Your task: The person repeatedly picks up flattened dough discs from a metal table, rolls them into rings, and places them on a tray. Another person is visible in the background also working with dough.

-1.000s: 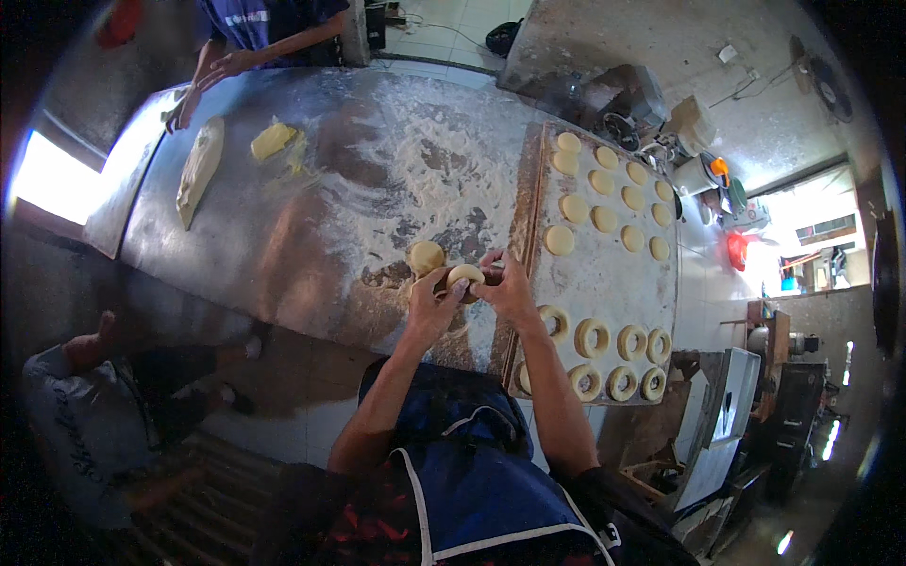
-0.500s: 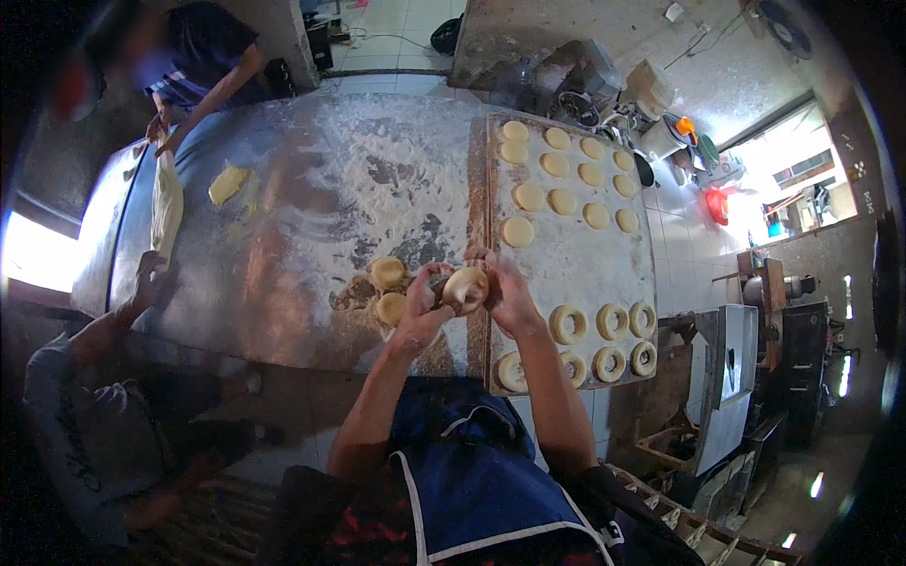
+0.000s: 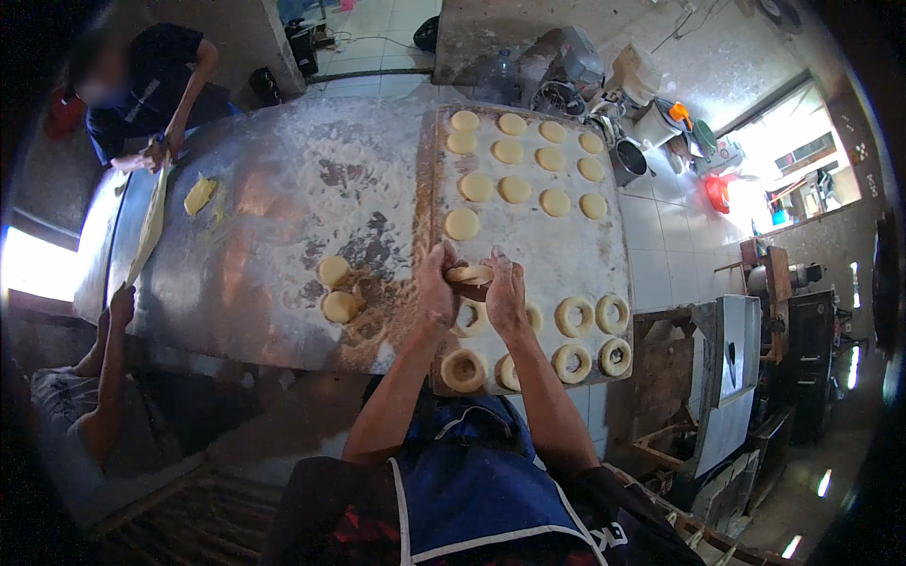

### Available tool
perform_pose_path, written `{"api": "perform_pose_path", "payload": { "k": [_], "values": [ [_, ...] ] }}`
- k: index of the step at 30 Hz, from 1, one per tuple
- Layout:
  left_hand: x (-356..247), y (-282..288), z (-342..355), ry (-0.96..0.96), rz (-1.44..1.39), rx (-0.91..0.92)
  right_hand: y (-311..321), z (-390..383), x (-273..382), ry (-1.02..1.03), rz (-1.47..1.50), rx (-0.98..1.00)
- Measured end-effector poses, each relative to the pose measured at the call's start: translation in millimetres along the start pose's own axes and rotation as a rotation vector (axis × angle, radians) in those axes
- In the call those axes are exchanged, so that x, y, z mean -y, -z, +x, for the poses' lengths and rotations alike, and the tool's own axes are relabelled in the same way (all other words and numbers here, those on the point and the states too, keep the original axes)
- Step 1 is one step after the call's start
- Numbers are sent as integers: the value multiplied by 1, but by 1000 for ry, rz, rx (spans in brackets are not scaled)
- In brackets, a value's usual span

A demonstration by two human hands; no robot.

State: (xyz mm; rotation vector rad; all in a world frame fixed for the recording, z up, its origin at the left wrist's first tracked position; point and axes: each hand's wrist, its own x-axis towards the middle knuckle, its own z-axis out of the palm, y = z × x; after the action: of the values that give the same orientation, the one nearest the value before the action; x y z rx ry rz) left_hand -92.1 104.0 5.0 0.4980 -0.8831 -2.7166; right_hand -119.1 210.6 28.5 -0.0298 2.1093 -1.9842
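A pale, smooth ring of raw dough [image 3: 469, 274] is held between the person's bare left hand [image 3: 438, 291] and bare right hand [image 3: 507, 294], tilted so that mostly its edge shows. The left fingers are closed on its left side and the right fingers grip its right side; how the tips meet underneath is hidden. The ring is over the left part of a broad, flour-dusted board with a brown rim [image 3: 552, 253], which takes up the right end of a long grey metal bench [image 3: 236, 269]. Toward the bench's far edge, the board carries loose rows of flat, round, pale-yellow dough discs [image 3: 514, 190]; toward the near edge lie two rows of thick dough rings with open centres [image 3: 575, 317], some partly covered by the right hand and forearm. Left of the board, near the bench's near edge, two more round dough pieces [image 3: 340, 307] sit close together beside scattered white flour [image 3: 344, 170]. A soft yellow lump [image 3: 199, 195] lies toward the far left corner. Along the left end, a long, pale strip of dough [image 3: 149, 231] stretches between a dark-shirted co-worker's hands [image 3: 156, 153] and a grey-shirted co-worker's hand [image 3: 123, 301].
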Motion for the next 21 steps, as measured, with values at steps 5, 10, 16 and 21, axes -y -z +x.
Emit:
{"api": "perform_pose_path", "payload": {
  "k": [5, 10, 16, 21],
  "values": [
    [54, -13, 2, -271, 793, 5, 50, 3, -12, 58, -76, 46],
    [101, -25, 5, -228, 1019, 113, 97, 6, -10, -35, -144, 59],
    [130, -51, 4, -26, 393, 83, 148, 9, -21, 65, 40, 57],
    [149, -92, 2, -497, 988, 221, 180, 10, -33, -41, -44, -107]
  ]
}}
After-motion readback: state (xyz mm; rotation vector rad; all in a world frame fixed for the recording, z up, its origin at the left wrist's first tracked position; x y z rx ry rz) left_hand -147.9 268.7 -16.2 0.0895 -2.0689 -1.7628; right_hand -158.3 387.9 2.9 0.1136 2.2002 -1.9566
